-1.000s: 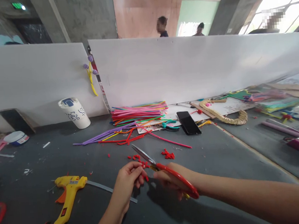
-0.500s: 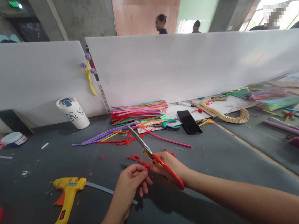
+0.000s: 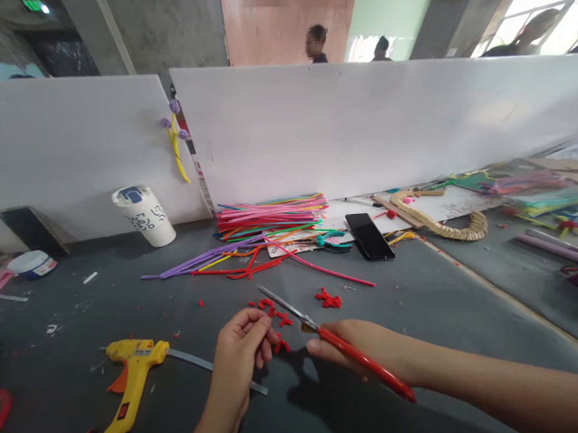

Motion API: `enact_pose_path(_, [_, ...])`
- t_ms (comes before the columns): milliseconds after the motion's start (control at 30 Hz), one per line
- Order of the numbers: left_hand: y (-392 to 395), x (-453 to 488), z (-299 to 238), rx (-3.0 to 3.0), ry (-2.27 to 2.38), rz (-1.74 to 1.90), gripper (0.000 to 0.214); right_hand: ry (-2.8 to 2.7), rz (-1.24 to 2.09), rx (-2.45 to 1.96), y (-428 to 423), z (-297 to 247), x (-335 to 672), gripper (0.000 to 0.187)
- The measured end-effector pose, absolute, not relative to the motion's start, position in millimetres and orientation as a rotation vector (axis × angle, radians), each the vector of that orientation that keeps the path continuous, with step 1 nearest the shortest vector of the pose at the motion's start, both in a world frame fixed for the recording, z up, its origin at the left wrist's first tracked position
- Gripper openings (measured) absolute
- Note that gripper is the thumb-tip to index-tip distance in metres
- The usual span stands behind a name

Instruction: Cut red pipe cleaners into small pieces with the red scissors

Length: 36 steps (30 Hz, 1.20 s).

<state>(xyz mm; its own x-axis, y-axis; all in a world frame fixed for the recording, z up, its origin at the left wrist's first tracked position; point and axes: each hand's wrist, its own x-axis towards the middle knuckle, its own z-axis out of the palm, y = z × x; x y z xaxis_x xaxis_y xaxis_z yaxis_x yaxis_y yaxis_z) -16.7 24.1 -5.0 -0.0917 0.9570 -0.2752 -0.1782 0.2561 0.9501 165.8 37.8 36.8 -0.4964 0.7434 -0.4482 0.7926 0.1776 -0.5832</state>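
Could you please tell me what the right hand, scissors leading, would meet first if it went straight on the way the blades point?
Most likely the red pipe cleaners beyond the scissors in that line; depth is unclear, so the right hand might carry the tip over them.

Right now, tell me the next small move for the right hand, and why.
Perhaps the right hand should ease the scissors slightly rightward: their blades appear close to the left hand, with loose red pieces near both.
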Motion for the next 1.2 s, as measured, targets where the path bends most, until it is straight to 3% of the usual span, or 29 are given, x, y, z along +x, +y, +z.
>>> enact_pose_path(433, [23.0,-15.5,-3.5,0.873,1.264,1.121,0.018,2.333,-1.217,1.585,22.8,16.4,162.7,0.041])
enact_pose_path(833, [23.6,-18.9,-8.9,0.937,1.316,1.106,0.018,2.402,-1.109,1.475,22.1,23.8,164.3,0.05])
enact_pose_path(1200, [25.8,-18.9,-10.5,0.958,1.369,0.995,0.016,2.282,-1.225,1.462,25.3,30.8,161.0,0.057])
